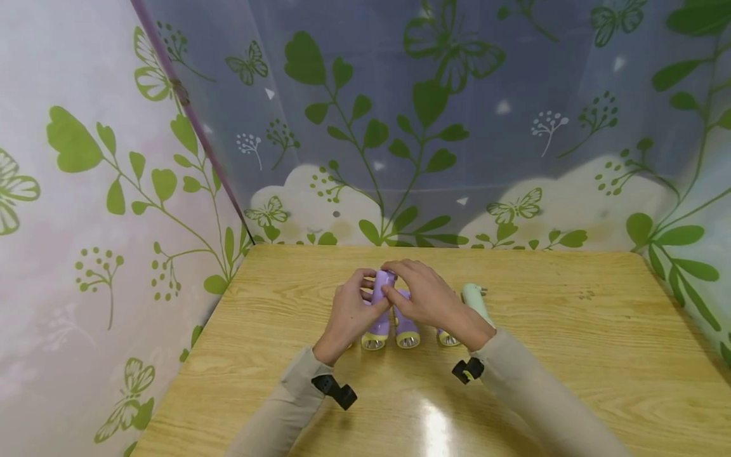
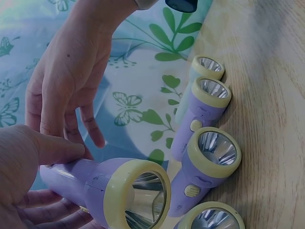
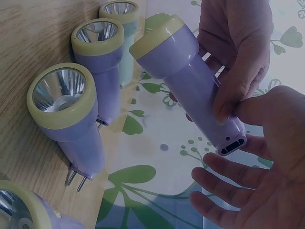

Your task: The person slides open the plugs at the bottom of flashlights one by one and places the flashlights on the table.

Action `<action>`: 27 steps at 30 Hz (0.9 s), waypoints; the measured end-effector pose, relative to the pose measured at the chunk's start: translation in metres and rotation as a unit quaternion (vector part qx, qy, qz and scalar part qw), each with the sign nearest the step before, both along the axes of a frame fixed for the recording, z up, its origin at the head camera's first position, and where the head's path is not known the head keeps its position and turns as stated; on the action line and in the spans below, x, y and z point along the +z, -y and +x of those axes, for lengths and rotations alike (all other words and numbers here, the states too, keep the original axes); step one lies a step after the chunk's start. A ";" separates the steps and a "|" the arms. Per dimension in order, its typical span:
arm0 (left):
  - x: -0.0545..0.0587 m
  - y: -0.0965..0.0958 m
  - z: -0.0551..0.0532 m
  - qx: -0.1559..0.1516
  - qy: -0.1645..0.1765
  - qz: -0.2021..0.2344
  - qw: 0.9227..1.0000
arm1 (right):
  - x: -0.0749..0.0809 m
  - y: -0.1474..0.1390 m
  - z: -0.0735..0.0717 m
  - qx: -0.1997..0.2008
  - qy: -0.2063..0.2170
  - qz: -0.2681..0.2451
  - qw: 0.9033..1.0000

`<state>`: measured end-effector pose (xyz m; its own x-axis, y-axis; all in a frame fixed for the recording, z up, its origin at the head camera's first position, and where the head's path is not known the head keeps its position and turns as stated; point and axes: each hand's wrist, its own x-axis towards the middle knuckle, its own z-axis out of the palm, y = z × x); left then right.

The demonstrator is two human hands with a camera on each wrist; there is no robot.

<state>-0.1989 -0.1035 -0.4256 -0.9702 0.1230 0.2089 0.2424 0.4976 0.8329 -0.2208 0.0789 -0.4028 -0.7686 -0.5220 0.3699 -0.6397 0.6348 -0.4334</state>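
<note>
My left hand [image 1: 353,314] grips a purple flashlight [image 1: 379,327] with a yellow rim, its thumb lying along the body in the right wrist view. The lens end points toward me and the tail points away. A dark slot shows in the tail in the right wrist view. Around that tail is my right hand [image 3: 281,148], fingers spread and loosely bent below it, the thumb close to the left thumb. Whether the right thumb touches the flashlight is hard to tell. Under the hands, another purple flashlight [image 1: 407,333] lies on the table.
Along the wooden table [image 1: 571,355] lie more flashlights in a row: a purple one [image 3: 102,71] and a pale green one [image 1: 474,298] to the right. Metal prongs [image 3: 76,181] stick out from one tail. Patterned curtains [image 1: 342,127] hang behind and at the sides.
</note>
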 end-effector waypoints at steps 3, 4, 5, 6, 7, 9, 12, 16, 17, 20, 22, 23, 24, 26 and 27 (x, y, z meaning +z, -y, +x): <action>-0.002 0.000 -0.001 0.001 0.002 -0.001 1.000 | -0.001 0.000 0.000 0.001 0.004 0.001 1.000; -0.002 0.000 -0.001 0.001 0.002 -0.001 1.000 | -0.001 0.000 0.000 0.001 0.005 0.001 1.000; -0.003 0.000 -0.001 0.002 0.003 -0.002 1.000 | -0.002 0.000 0.000 0.002 0.006 0.001 1.000; -0.003 0.000 -0.001 0.003 0.003 -0.001 1.000 | -0.002 0.000 0.000 0.002 0.007 0.001 1.000; -0.003 0.000 -0.001 0.004 0.004 -0.001 1.000 | -0.002 0.000 0.000 0.002 0.008 0.001 1.000; -0.003 0.000 -0.001 0.006 0.003 0.000 1.000 | -0.002 0.000 0.000 0.002 0.010 0.001 1.000; -0.003 0.000 0.000 0.009 0.002 0.001 1.000 | -0.002 0.000 0.000 0.002 0.013 0.001 1.000; -0.003 -0.001 0.000 0.012 -0.001 0.000 1.000 | -0.002 0.000 0.000 0.001 0.018 0.000 1.000; -0.003 -0.001 0.000 0.013 -0.003 0.000 1.000 | -0.003 0.000 0.000 0.001 0.020 0.000 1.000; -0.003 -0.001 0.000 0.016 -0.006 -0.001 1.000 | -0.003 0.000 -0.001 0.002 0.024 0.001 1.000; -0.004 0.000 0.000 0.017 -0.008 0.000 1.000 | -0.004 0.000 -0.002 0.002 0.027 0.001 1.000; -0.004 0.000 0.001 0.017 -0.008 0.000 1.000 | -0.004 0.000 -0.002 0.003 0.029 0.002 1.000; -0.004 0.000 0.001 0.017 -0.008 -0.001 1.000 | -0.004 0.000 -0.002 0.003 0.029 0.002 1.000; -0.004 0.000 0.001 0.018 -0.007 -0.001 1.000 | -0.004 0.000 -0.003 0.003 0.031 0.003 1.000; -0.004 0.000 0.001 0.018 -0.006 -0.001 1.000 | -0.005 0.000 -0.003 0.003 0.031 0.003 0.999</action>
<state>-0.1979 -0.1031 -0.4299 -0.9713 0.0879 0.2209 0.2345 0.5074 0.8292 -0.2237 0.0793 -0.4074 -0.7868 -0.5288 0.3183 -0.6155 0.6332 -0.4693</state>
